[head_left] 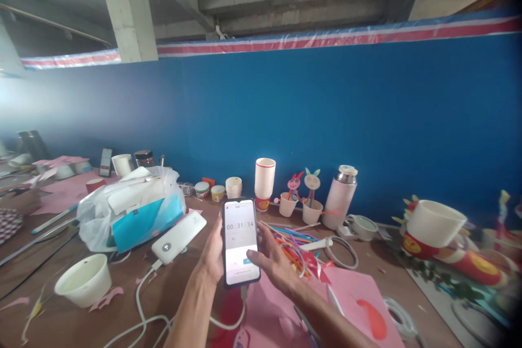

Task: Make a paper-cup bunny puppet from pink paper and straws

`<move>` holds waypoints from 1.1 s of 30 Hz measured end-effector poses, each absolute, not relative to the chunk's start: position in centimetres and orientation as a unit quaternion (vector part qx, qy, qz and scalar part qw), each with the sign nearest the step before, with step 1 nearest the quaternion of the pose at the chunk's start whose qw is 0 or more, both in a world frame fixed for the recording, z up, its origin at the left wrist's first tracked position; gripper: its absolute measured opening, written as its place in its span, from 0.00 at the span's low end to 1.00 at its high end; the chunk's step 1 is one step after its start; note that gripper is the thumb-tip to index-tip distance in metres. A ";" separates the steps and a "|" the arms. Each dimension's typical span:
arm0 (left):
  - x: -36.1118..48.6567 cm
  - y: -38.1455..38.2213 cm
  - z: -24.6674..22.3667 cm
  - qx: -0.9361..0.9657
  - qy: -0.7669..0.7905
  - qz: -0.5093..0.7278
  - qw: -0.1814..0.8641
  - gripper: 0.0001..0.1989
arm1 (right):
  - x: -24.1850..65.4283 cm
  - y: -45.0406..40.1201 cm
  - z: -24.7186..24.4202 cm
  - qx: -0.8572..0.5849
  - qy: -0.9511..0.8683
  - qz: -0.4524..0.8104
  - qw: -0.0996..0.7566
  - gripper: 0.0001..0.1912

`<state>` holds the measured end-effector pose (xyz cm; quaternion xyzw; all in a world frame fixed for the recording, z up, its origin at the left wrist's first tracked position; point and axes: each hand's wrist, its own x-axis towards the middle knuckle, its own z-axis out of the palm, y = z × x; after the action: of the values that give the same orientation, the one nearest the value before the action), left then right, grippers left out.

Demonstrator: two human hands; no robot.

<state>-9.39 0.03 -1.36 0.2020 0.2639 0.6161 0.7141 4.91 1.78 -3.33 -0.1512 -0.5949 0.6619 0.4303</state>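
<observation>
A phone (240, 239) is held upright over the table, its lit screen showing timer digits. My left hand (211, 255) grips the phone's left edge. From the other side, my right hand (274, 258) steadies it, the fingers partly hidden behind it and the thumb at the lower right of the screen. A white cable (243, 294) is plugged into the phone's bottom end. Pink paper (350, 288) lies on the table below and to the right of my hands. To the left rests a white power bank (179, 238) with a cable in it.
Paper-cup figures (312, 209), a stack of paper cups (265, 179) and a pink flask (340, 198) stand along the blue partition (326, 109). Coloured pipe cleaners (291, 236) lie right of the phone. A stuffed plastic bag (130, 201) and a white bowl (84, 281) occupy the left.
</observation>
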 end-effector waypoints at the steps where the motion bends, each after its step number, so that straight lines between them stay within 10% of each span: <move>1: -9.4 0.0 -1.3 0.202 0.262 0.611 0.719 0.29 | 5.0 1.8 -3.3 -0.153 -0.595 0.662 0.430 0.31; 33: -10.5 0.0 -1.5 0.238 0.192 0.580 0.755 0.33 | 5.2 1.5 -2.1 -0.219 -0.545 0.681 0.437 0.19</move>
<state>-10.51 0.03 -1.46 0.2377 0.1916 0.5803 0.7550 5.21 1.52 -2.08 -0.2194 -0.5446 0.6811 0.4375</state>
